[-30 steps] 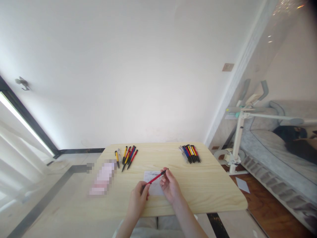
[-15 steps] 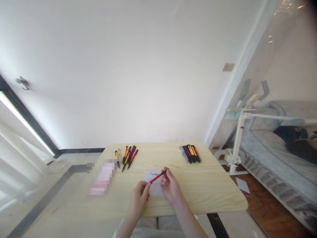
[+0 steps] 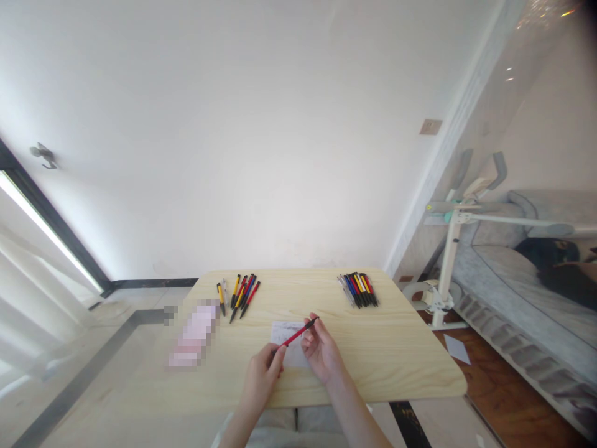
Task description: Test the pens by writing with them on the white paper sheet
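My left hand (image 3: 264,368) pinches the lower end of a red pen (image 3: 295,335) between thumb and fingers. Slanting up to the right, the pen has a black end that meets the fingertips of my right hand (image 3: 323,356), whose fingers are curled around there. Beneath the pen lies a small sheet of paper (image 3: 291,359) with dark marks on its upper part. Partly, my hands hide its sides. Several pens (image 3: 243,300) in yellow, red, blue and white lie loosely at the back left. At the back right, another group of pens (image 3: 359,290) lies closely side by side.
The light wooden table (image 3: 396,361) has rounded corners and stands near a white wall (image 3: 280,137). A blurred pinkish item (image 3: 196,336) is at its left edge. Right of the table are exercise equipment (image 3: 450,267) and a grey sofa (image 3: 504,280); a curtain (image 3: 37,311) hangs left.
Almost nothing differs. The pen and my left hand have shifted very slightly; both groups of pens and the paper stay in place.
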The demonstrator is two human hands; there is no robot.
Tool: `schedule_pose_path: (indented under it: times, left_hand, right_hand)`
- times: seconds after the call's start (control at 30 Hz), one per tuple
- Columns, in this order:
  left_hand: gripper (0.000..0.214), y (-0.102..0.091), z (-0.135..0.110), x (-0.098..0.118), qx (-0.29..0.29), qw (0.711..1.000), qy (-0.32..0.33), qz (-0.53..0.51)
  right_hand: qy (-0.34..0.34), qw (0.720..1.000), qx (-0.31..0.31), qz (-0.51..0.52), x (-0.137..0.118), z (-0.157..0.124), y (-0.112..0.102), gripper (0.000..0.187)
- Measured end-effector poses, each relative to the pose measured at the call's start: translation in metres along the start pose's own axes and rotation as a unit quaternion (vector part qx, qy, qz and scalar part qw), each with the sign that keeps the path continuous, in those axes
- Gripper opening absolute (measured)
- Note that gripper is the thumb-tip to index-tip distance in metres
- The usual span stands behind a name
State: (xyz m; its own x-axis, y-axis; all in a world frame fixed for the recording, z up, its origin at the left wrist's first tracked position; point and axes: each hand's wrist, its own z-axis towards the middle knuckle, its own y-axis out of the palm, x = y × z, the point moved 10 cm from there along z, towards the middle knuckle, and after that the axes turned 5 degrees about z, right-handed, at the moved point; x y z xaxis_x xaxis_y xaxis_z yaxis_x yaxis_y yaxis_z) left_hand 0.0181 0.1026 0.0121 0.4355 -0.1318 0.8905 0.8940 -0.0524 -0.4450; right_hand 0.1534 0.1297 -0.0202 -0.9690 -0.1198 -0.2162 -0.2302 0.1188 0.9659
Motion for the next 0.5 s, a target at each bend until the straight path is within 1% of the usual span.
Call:
schedule_pose_path:
  times: [0.23, 0.5]
  left_hand:
    - [0.033, 0.0007, 0.0, 0.0032, -0.005, 1.0, 0.008, 0.015]
    - [0.037, 0.0025, 0.0001, 0.0058, -0.02, 0.999, 0.005, 0.027]
  right_hand:
    - [0.004, 0.999, -0.013, -0.05, 0.0038, -0.0016, 0.0021, 0.015]
    - [0.0, 0.998, -0.012, -0.066, 0.0036, -0.0022, 0.0029, 0.015]
